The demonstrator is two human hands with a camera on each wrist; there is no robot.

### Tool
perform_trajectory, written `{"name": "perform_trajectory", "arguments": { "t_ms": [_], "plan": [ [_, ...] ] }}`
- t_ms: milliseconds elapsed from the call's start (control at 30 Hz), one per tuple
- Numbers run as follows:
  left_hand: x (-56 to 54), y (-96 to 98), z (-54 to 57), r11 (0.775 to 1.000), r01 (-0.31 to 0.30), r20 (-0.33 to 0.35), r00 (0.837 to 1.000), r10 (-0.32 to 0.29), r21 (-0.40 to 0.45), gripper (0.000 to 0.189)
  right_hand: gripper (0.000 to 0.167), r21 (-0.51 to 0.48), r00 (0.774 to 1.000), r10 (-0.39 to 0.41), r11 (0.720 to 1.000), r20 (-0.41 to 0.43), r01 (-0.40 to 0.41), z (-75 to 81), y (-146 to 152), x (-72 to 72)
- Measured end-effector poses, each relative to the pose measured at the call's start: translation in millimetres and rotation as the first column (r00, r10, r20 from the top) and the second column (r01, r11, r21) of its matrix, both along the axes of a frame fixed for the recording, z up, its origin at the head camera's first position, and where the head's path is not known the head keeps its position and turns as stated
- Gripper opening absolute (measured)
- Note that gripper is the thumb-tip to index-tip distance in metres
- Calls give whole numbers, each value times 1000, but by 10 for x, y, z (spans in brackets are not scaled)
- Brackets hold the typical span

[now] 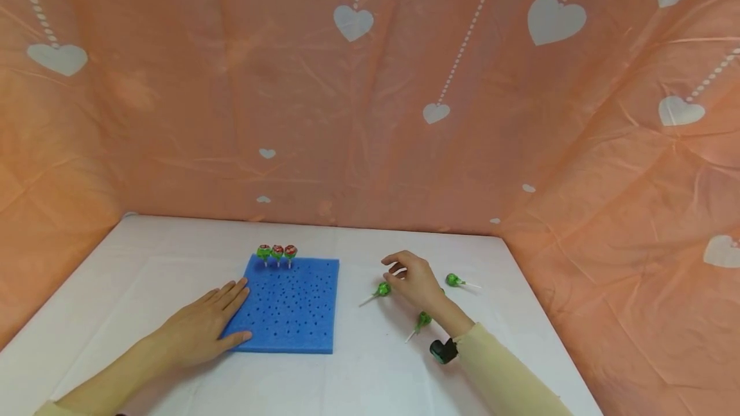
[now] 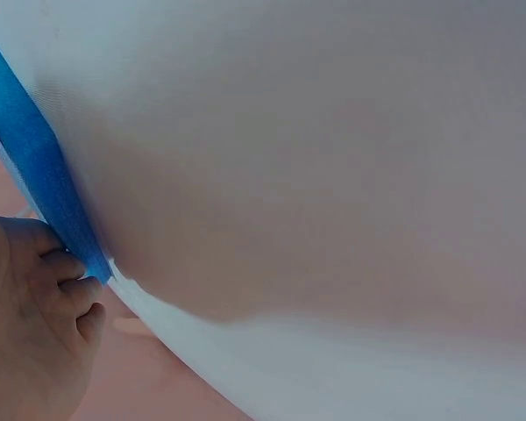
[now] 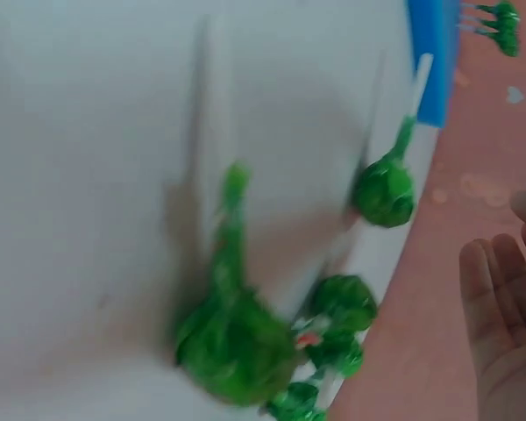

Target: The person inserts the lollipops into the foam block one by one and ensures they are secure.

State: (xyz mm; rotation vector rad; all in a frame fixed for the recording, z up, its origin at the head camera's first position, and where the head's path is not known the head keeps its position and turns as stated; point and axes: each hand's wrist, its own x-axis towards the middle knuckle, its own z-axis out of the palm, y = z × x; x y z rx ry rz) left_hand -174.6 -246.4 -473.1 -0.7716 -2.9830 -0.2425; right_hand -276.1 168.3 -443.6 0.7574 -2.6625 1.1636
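A blue foam board (image 1: 291, 339) dotted with small holes lies on the white table. Three lollipops (image 1: 277, 252) in green and red wrappers stand upright along its far edge. My left hand (image 1: 199, 329) rests on the board's left side, fingers extended; in the left wrist view its fingertips touch the board's edge (image 2: 48, 175). To the right, my right hand (image 1: 419, 281) hovers above loose green lollipops with its fingers loosely bent, nothing visible between them. Close to its fingertips is one lollipop (image 1: 383, 289); another (image 1: 424, 320) lies below the palm. The hand partly hides others.
A further green lollipop (image 1: 453, 280) lies right of the right hand, its white stick pointing right. A black wrist camera (image 1: 444, 351) sits under the right wrist. Orange cloth (image 1: 324, 127) with white hearts hangs behind the table and along its sides.
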Motion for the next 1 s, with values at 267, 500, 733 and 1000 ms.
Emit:
{"name": "perform_trajectory", "arguments": {
  "t_ms": [267,500,733,1000],
  "plan": [
    [2,-2,-7,1000,-2,3,1000,2,-7,86,24,169,1000,4,986,29,-9,-82,82,-11],
    [-1,1,0,1000,-3,3,1000,3,-5,86,22,212,999,36,977,5,-36,-185,111,-17],
    [6,13,10,1000,1,24,1000,-1,-9,85,24,259,998,24,965,59,-39,-206,98,-8],
    [11,15,7,1000,1,17,1000,-1,-7,85,22,301,996,21,953,86,-46,-224,76,-18]
  ]
}}
